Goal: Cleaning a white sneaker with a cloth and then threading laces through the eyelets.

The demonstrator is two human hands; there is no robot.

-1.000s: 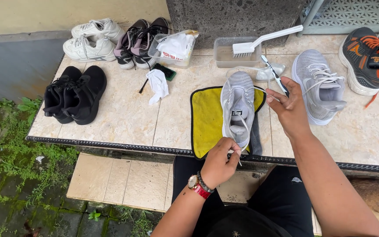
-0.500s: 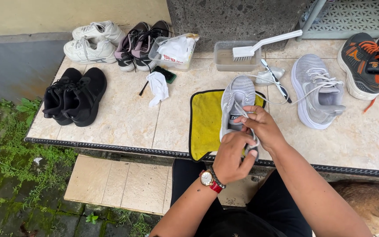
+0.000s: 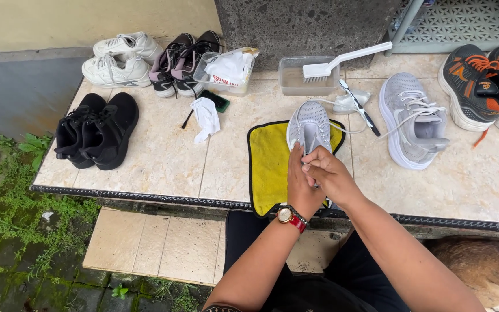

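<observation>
A grey mesh sneaker (image 3: 309, 123) lies toe-away on a yellow cloth (image 3: 268, 164) at the front of the tiled ledge. My left hand (image 3: 299, 188), with a red-strapped watch on its wrist, grips the shoe's heel end. My right hand (image 3: 326, 174) is closed over the same spot, fingers pinched at the shoe's opening; what they pinch is hidden. A white lace trails from the shoe toward the right. The matching grey sneaker (image 3: 412, 118) lies to the right, laces loose.
A clear tub of water (image 3: 307, 77) holds a white brush; a toothbrush (image 3: 359, 107) lies beside it. Black sneakers (image 3: 95, 130), white sneakers (image 3: 116, 60), purple-black sneakers (image 3: 181, 56), orange-black sneakers (image 3: 486, 84), a white rag (image 3: 207, 117) and a plastic tub (image 3: 226, 71) stand around.
My right hand left the toothbrush on the ledge and came down onto the grey shoe. Both hands now meet at its heel end.
</observation>
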